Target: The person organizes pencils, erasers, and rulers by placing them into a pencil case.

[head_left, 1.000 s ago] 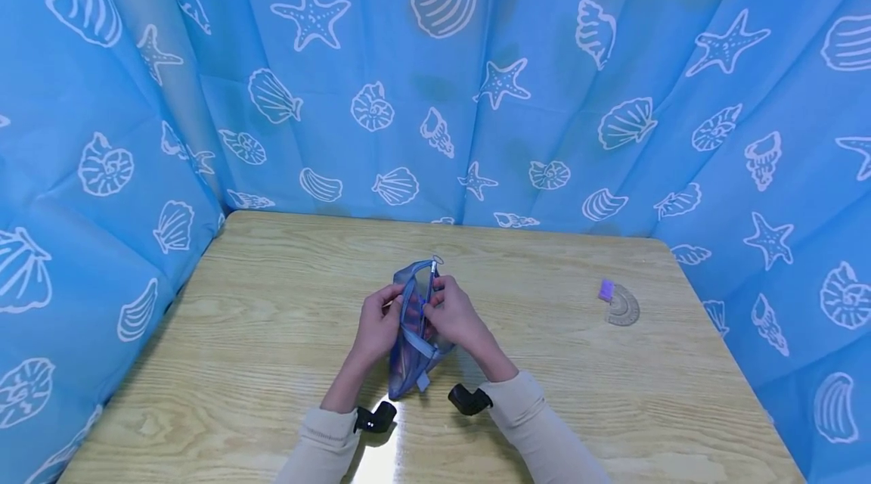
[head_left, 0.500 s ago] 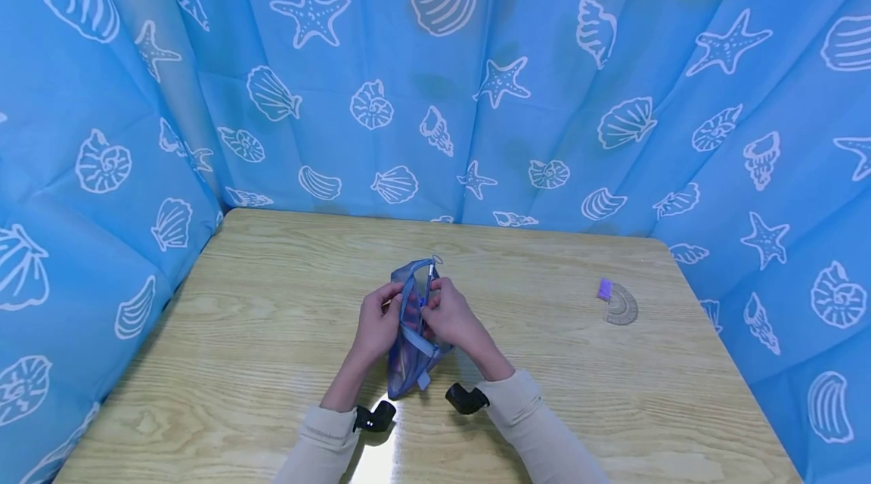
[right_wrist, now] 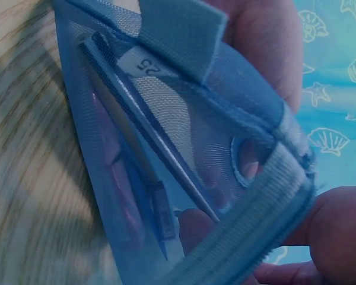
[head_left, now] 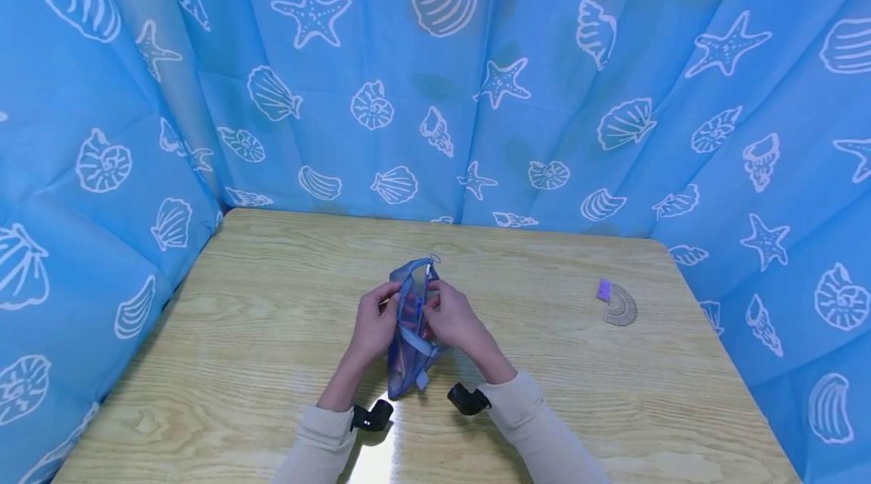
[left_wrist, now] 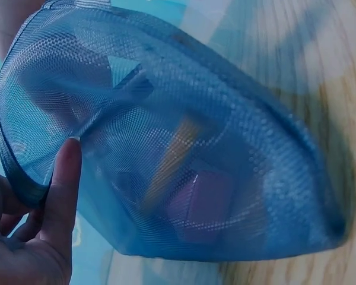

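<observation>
A blue see-through mesh pencil pouch (head_left: 404, 364) stands tilted on the table between both hands, its zipped mouth spread. My left hand (head_left: 376, 321) pinches the left rim, with one finger lying along the mesh in the left wrist view. At the right rim, my right hand (head_left: 454, 315) pinches the zipper edge (right_wrist: 255, 208); one fingertip shows through the mesh. A slim dark pen-like stick (head_left: 426, 283) with a pale end stands in the mouth by the right fingers. Through the mesh appear a pinkish block (left_wrist: 204, 205), a yellowish stick (left_wrist: 172, 157) and a long shiny rod (right_wrist: 154, 130).
On the right of the wooden table (head_left: 272, 280), a small purple block (head_left: 604, 290) lies against a clear protractor (head_left: 621, 306). A blue curtain (head_left: 435, 91) with white shells hangs behind and at both sides. Each wrist wears a black camera (head_left: 468, 398).
The stick's pale end has shifted slightly left and down in the pouch mouth. Both hands keep their hold with only small movements; the protractor and purple block stay put.
</observation>
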The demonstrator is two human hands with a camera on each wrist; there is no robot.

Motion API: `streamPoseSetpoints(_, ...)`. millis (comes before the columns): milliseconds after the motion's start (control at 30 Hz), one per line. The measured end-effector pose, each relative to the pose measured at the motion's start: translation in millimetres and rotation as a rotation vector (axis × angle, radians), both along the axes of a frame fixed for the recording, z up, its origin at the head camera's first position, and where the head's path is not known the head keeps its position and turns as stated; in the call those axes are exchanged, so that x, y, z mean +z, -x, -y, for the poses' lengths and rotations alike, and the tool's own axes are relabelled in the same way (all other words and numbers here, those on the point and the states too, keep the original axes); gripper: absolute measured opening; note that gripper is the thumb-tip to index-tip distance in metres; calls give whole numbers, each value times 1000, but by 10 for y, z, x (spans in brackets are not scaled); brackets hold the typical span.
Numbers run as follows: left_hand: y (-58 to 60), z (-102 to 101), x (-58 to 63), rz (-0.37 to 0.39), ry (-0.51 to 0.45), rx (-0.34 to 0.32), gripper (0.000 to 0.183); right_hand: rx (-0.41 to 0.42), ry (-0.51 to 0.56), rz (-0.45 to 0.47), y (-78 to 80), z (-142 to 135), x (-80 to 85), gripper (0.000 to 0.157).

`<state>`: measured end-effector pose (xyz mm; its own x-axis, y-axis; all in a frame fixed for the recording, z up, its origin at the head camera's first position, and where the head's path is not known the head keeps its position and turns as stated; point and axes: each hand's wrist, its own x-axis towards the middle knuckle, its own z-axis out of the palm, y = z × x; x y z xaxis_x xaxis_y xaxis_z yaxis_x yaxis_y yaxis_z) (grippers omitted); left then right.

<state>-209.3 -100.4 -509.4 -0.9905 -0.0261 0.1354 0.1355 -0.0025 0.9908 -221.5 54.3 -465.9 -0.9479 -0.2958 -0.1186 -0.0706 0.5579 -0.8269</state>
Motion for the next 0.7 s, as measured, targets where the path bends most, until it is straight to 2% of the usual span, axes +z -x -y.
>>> streamPoseSetpoints(233,3,18,3,8,5,-6,28,54,-64,-84,5,4,19,45)
streamPoseSetpoints(333,1,30,17,9,12,-2,29,69,-84,-76,0,18,34,47)
streamPoseSetpoints(500,-1,48,28,4,24,-4,29,65,-36,-46,-63,-26,88,47)
streamPoseSetpoints(700,-7,74,37,9,8,-8,29,80,30,-133,-146,-273,120,40)
